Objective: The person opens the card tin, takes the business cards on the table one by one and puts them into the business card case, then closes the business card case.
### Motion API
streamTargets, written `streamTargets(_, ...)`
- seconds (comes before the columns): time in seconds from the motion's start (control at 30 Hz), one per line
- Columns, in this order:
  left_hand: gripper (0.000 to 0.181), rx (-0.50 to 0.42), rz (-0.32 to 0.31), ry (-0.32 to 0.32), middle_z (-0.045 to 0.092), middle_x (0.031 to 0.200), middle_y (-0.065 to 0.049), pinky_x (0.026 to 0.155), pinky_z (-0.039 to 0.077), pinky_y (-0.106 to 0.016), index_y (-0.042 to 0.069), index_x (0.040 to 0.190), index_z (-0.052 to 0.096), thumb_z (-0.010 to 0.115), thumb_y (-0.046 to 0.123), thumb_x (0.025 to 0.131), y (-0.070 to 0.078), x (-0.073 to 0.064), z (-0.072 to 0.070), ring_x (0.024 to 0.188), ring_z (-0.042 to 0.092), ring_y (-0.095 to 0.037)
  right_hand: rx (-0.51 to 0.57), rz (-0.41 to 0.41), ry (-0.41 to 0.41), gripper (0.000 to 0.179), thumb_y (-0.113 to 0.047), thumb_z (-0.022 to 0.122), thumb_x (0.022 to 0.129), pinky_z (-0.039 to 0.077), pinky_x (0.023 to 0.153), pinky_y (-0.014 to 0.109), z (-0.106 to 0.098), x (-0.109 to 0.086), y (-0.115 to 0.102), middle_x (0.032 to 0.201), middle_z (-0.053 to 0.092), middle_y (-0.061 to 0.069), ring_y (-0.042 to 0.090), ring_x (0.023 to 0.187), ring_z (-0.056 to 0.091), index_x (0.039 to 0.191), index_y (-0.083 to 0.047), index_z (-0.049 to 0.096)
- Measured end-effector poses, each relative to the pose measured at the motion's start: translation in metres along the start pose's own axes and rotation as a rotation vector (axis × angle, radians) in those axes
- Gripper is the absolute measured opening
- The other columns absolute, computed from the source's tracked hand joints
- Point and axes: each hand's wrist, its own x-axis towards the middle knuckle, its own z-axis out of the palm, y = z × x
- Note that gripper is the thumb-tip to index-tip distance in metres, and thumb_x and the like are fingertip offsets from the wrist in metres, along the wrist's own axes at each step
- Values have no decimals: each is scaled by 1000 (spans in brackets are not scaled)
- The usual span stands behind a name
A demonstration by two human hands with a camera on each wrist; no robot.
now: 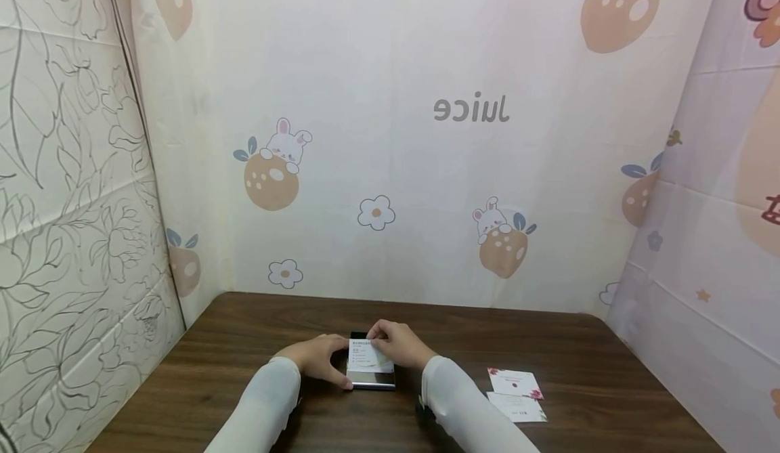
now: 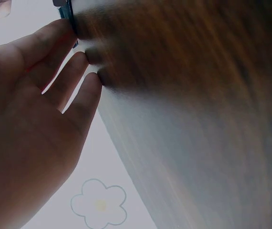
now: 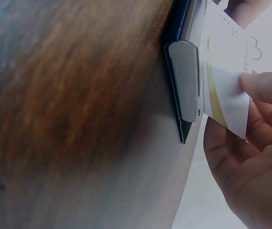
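Note:
A flat business card case (image 1: 379, 386), dark with a silvery near edge, lies on the table in the head view. My left hand (image 1: 317, 358) holds its left side, the thumb at the near corner. In the left wrist view that hand's fingertips (image 2: 81, 57) reach the tabletop beside the case's dark edge. My right hand (image 1: 402, 346) pinches a white printed business card (image 1: 359, 353) at its far right corner, over the case. The right wrist view shows the card (image 3: 226, 95) with a gold curved stripe, standing out past the thick case body (image 3: 183, 71), thumb on its printed face.
Two white cards with red floral corners, an upper card (image 1: 510, 380) and a lower card (image 1: 518, 409), lie overlapping to the right of my right forearm. The brown wooden table (image 1: 274, 314) ends at a patterned curtain (image 1: 390, 135) behind and at both sides.

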Motion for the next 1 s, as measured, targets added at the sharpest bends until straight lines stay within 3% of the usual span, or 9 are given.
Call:
streamTargets(0.3,85,14,5,4,49,148,-11,109,37,-53,5,143,52,84,47,76,0,1,0,139,39,-32,-18,30,-36,7,-8,64,97,51,76,34,2,0,1,89,62,-6,11,81,56,98,-15,66)
streamTargets(0.63,84,4,-7,-7,47,149,-11,107,38,-55,7,145,52,84,46,77,2,-1,0,139,39,-32,-56,-3,-99,6,-9,67,95,49,75,28,2,-3,6,88,61,-8,8,80,55,96,-14,69)
streamTargets(0.87,83,1,-2,-4,47,149,-11,108,37,-54,8,144,54,84,47,77,-1,0,1,139,39,-32,-52,-22,-194,5,-10,69,92,49,71,27,2,-7,0,84,60,-9,7,76,54,93,-15,71)
streamTargets(1.0,84,1,-9,0,47,150,-10,108,38,-54,9,144,53,83,49,76,-2,-1,2,140,39,-32,-56,-23,-190,5,-10,68,92,48,70,26,1,-9,-2,84,59,-9,7,75,54,93,-15,71)
